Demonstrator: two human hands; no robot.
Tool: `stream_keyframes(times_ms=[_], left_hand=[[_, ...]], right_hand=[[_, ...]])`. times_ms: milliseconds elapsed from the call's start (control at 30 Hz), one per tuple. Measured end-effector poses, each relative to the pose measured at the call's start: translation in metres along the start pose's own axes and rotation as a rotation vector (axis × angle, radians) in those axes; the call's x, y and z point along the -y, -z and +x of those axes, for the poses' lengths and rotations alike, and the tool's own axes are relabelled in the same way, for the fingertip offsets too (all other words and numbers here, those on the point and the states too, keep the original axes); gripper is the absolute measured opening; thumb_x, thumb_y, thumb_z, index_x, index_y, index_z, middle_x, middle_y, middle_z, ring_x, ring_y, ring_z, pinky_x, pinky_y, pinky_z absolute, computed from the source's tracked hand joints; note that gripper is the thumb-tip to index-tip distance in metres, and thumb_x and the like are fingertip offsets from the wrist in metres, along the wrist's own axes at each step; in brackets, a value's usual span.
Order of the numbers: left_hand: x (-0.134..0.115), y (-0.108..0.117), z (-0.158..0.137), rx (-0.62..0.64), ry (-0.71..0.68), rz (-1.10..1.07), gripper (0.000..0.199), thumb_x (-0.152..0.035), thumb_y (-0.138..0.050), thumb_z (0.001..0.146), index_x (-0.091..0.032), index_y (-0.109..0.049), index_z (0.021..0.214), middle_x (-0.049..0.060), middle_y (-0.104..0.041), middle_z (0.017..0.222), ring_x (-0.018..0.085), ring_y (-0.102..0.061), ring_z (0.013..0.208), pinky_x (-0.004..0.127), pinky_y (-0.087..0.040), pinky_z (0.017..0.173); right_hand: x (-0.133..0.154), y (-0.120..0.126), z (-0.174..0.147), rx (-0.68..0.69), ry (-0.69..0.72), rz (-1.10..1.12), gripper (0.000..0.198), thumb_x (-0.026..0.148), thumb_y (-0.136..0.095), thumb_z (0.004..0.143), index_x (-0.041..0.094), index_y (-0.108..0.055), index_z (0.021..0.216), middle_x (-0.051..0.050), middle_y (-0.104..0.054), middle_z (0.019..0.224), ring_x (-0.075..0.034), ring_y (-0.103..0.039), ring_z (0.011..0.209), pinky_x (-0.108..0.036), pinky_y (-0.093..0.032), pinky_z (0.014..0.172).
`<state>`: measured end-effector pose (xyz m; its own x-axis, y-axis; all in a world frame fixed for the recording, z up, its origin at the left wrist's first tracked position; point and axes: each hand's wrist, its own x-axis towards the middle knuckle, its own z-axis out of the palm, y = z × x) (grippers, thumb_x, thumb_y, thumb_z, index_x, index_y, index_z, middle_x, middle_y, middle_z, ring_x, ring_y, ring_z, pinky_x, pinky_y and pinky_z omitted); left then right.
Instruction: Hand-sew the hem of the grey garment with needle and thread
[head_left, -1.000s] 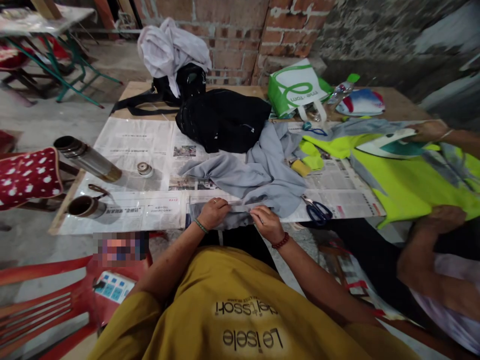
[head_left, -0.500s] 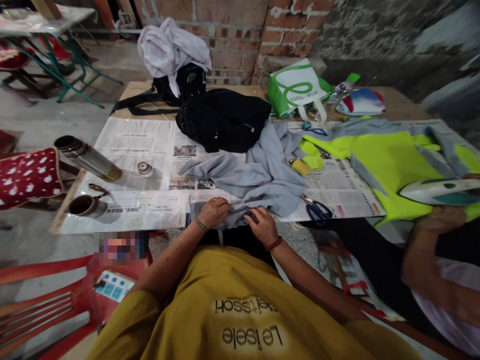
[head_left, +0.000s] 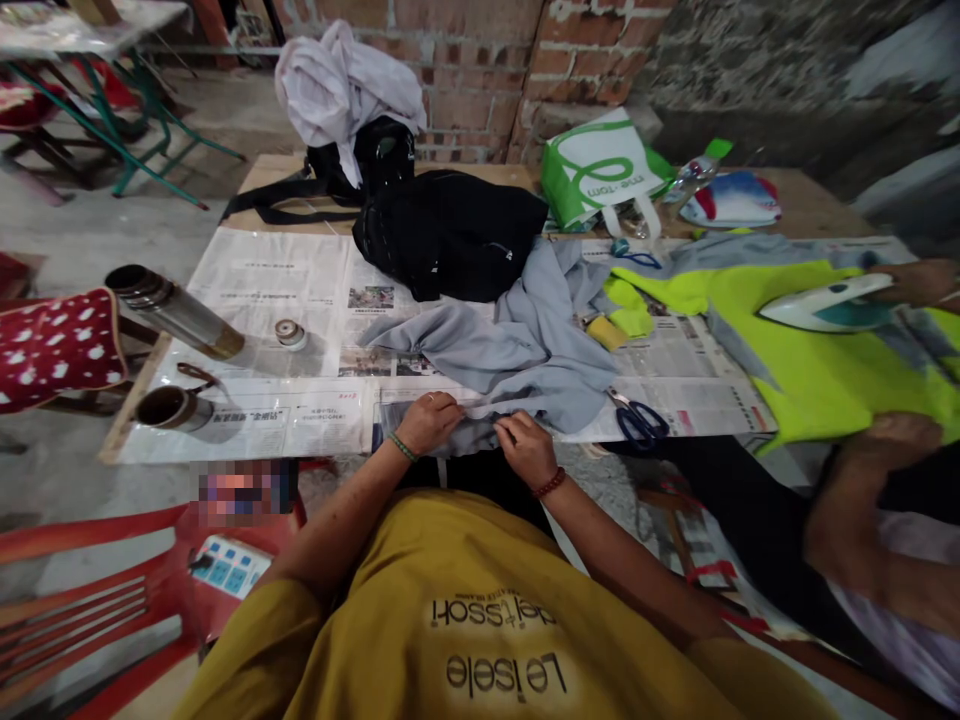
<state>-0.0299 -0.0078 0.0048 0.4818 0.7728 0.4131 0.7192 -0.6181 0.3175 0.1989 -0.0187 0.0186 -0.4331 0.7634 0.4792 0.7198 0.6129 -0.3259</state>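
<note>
A crumpled grey garment (head_left: 517,345) lies across the newspaper, its near edge reaching the front of the table. My left hand (head_left: 429,424) pinches that edge between thumb and fingers. To its right, my right hand (head_left: 527,447) is closed on the same fabric, a short stretch of cloth between the two. Whether a needle or thread is in my fingers is too small to tell. Dark-handled scissors (head_left: 639,420) rest just right of my right hand. A yellow thread spool (head_left: 606,333) sits against the garment's right side.
On the right a co-worker's hand holds an iron (head_left: 829,303) over a neon-yellow and grey garment (head_left: 795,370). A black bag (head_left: 450,235) and a green-white tote (head_left: 596,170) stand at the back. At left are a thermos (head_left: 176,310), its cap (head_left: 290,334) and a cup (head_left: 172,408).
The co-worker's iron has moved up and left across the neon garment. My right hand has shifted slightly on the grey fabric; my left hand stays nearly still.
</note>
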Motion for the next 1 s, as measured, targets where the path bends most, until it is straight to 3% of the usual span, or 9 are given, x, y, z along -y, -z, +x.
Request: stream_keyframes(times_ms=[467,600,767,900,1000], left_hand=[[0.004,-0.003,-0.001,-0.073,0.11,-0.14,0.025,-0.027,-0.045,0.096,-0.017,-0.069,0.092,0.008,-0.064,0.088,0.016,-0.061,0.085,0.031,-0.052,0.08],[0.009,0.0,0.003,-0.072,0.214,-0.324,0.018,-0.022,-0.053,0.091,-0.017,-0.069,0.088,0.005,-0.064,0.085,0.014,-0.061,0.081,0.026,-0.052,0.076],[0.019,0.003,0.01,-0.031,0.363,-0.537,0.01,-0.019,-0.061,0.084,-0.016,-0.071,0.084,0.003,-0.066,0.08,0.013,-0.061,0.076,0.025,-0.051,0.075],[0.02,0.006,0.012,-0.029,0.438,-0.619,0.011,-0.021,-0.064,0.081,-0.016,-0.073,0.086,0.004,-0.068,0.083,0.014,-0.062,0.077,0.026,-0.051,0.078],[0.019,0.005,0.012,-0.028,0.453,-0.648,0.012,-0.022,-0.066,0.08,-0.017,-0.074,0.087,0.004,-0.068,0.083,0.014,-0.062,0.078,0.026,-0.051,0.078]], right_hand=[[-0.039,0.03,-0.037,0.045,-0.058,-0.044,0.022,0.026,-0.046,0.096,0.019,-0.064,0.086,-0.006,-0.064,0.079,-0.018,-0.059,0.078,-0.03,-0.048,0.071],[-0.044,0.039,-0.042,-0.017,-0.115,-0.032,0.028,0.031,-0.043,0.097,0.017,-0.066,0.103,-0.01,-0.065,0.09,-0.02,-0.061,0.087,-0.032,-0.052,0.079],[-0.028,0.049,-0.032,-0.08,-0.127,0.03,0.037,0.023,-0.034,0.098,0.017,-0.061,0.123,-0.012,-0.066,0.099,-0.019,-0.064,0.094,-0.033,-0.053,0.085],[-0.001,0.042,-0.022,0.056,-0.085,0.215,0.039,0.025,-0.038,0.098,0.018,-0.054,0.132,-0.009,-0.07,0.095,-0.017,-0.067,0.085,-0.029,-0.055,0.079],[0.017,0.028,-0.014,0.193,-0.129,0.337,0.03,0.031,-0.043,0.096,0.02,-0.063,0.116,-0.005,-0.071,0.083,-0.015,-0.066,0.071,-0.026,-0.054,0.071]])
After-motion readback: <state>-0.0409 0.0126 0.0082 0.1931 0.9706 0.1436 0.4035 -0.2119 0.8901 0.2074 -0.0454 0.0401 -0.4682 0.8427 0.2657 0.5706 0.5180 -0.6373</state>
